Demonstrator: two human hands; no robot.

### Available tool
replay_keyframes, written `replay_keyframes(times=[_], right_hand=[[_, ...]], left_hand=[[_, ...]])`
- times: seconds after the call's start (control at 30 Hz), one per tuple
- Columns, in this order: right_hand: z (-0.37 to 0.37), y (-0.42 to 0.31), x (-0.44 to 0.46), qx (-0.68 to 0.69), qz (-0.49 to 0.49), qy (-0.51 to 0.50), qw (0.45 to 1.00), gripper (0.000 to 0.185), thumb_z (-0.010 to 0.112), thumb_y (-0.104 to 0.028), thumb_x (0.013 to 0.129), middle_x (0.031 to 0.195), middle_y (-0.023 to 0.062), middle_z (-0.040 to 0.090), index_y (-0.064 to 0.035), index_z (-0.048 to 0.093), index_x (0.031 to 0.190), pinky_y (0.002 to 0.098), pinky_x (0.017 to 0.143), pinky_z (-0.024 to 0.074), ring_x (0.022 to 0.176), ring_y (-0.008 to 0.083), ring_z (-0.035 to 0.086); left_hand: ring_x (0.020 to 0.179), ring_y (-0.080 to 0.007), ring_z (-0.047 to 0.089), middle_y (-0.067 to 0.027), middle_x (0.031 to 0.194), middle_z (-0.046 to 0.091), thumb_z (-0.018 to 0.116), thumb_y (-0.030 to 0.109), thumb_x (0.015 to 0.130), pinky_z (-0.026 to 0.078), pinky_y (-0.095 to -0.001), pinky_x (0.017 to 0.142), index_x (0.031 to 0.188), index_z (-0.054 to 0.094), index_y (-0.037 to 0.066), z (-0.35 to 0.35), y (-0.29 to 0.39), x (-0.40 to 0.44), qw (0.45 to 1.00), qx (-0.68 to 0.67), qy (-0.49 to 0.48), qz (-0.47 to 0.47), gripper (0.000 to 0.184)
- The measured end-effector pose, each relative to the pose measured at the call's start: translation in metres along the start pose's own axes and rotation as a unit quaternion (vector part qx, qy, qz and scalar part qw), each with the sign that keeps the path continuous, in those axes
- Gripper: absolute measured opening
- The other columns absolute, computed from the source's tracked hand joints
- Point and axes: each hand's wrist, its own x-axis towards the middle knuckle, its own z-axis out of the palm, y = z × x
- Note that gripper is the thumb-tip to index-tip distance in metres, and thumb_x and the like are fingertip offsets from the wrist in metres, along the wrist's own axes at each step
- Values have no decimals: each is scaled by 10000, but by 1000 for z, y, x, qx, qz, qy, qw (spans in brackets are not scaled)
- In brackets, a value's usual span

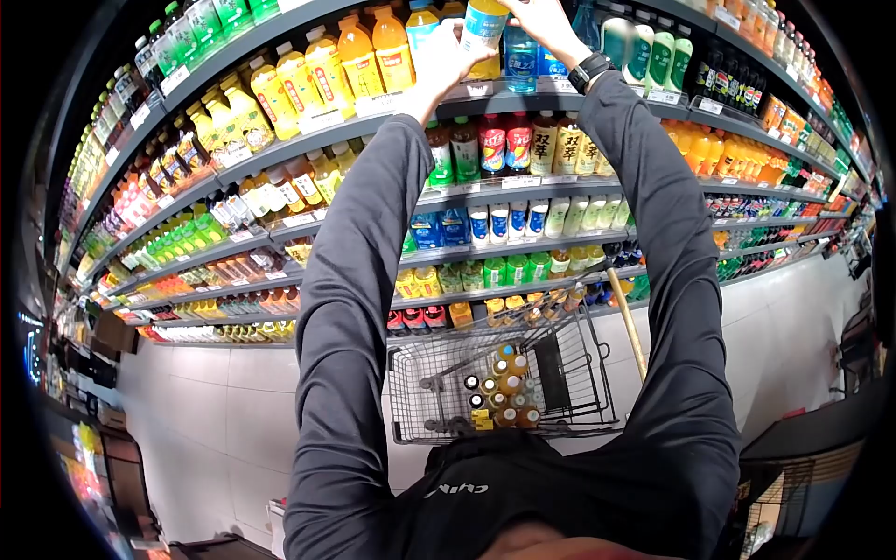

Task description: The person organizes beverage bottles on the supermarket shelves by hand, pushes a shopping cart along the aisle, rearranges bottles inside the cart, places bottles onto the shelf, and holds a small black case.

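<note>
Both my arms reach up to a high shelf of drinks. My left hand is wrapped round a bottle with a light blue label and yellow contents, just above the shelf edge. At the bottle's top, my right hand has its fingers by the cap, partly cut off by the frame's upper edge; what its fingertips hold is hidden. A blue bottle stands on the shelf below my right hand. Orange juice bottles stand to the left of my left hand.
Curved shelf edges with price tags run across the view, holding rows of bottles. Below, a wire shopping cart with several capped bottles stands on the tiled floor. A wooden pole leans beside the cart.
</note>
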Motion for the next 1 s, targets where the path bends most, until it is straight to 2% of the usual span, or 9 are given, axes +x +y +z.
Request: replay_keyframes(times=[0.1, 0.17, 0.2, 0.3, 0.43, 0.53, 0.83, 0.97, 1.0], right_hand=[[2, 7, 2, -46, 6, -3, 999, 355, 644, -279, 1004, 1156, 166, 743, -5, 706, 1220, 338, 941, 536, 1083, 271, 710], [5, 9, 4, -24, 10, -9, 1000, 350, 638, -272, 1006, 1162, 174, 739, 5, 703, 1212, 342, 949, 533, 1084, 280, 709], [7, 16, 6, -23, 7, -11, 1000, 351, 637, -271, 1006, 1164, 174, 739, 5, 702, 1212, 343, 950, 532, 1084, 281, 710], [13, 36, 8, -24, 9, -21, 999, 349, 628, -269, 1011, 1177, 176, 737, 6, 702, 1212, 348, 952, 532, 1093, 283, 710], [21, 44, 11, -49, 6, -20, 999, 333, 624, -266, 1013, 1148, 165, 750, -8, 715, 1202, 352, 937, 542, 1073, 282, 721], [29, 50, 12, -43, 1, -5, 999, 325, 625, -278, 1007, 1115, 157, 758, -24, 730, 1181, 347, 919, 549, 1055, 281, 729], [47, 65, 20, -51, -17, -47, 997, 324, 610, -289, 1010, 1121, 152, 759, -36, 752, 1152, 348, 946, 541, 1067, 277, 721], [50, 68, 21, -33, 10, -74, 997, 323, 610, -279, 1011, 1135, 140, 761, -23, 751, 1149, 359, 958, 538, 1088, 268, 714], [53, 71, 23, -36, -4, -75, 996, 336, 604, -309, 1011, 1117, 154, 759, -37, 758, 1136, 369, 937, 542, 1064, 292, 715]], left_hand=[[1005, -200, 727, -126, 1100, 748, 860, 524, 776, 560, -325, 880, 1248, 642, 12, 3, 0, -4, 1000, -4, 27, 8, 729], [981, -197, 730, -116, 1071, 753, 852, 542, 779, 558, -318, 859, 1215, 658, 22, 1, 4, -5, 1000, 3, 26, 5, 706], [931, -191, 731, -96, 1019, 753, 842, 574, 773, 558, -315, 829, 1200, 658, 38, 8, -4, -7, 996, 12, 78, 32, 710], [903, -188, 722, -83, 976, 740, 837, 589, 769, 558, -319, 817, 1193, 656, 45, 19, -19, -11, 991, 67, 115, 23, 713], [943, -219, 689, -73, 1018, 687, 859, 542, 761, 543, -340, 827, 1232, 600, 49, 20, -12, -23, 983, 104, 141, 51, 729], [926, -236, 674, -69, 1014, 662, 872, 514, 755, 538, -351, 830, 1207, 572, 52, 26, -20, -26, 976, 134, 172, 23, 712], [884, -226, 661, -87, 971, 640, 889, 439, 754, 532, -335, 815, 1081, 543, 60, 24, -15, -38, 984, 60, 163, -36, 608], [877, -227, 659, -91, 964, 636, 890, 426, 753, 531, -346, 801, 1074, 535, 59, 25, -17, -39, 981, 89, 169, -39, 603], [872, -229, 659, -91, 961, 634, 888, 423, 753, 531, -349, 796, 1073, 533, 59, 26, -17, -39, 979, 96, 174, -38, 601]])
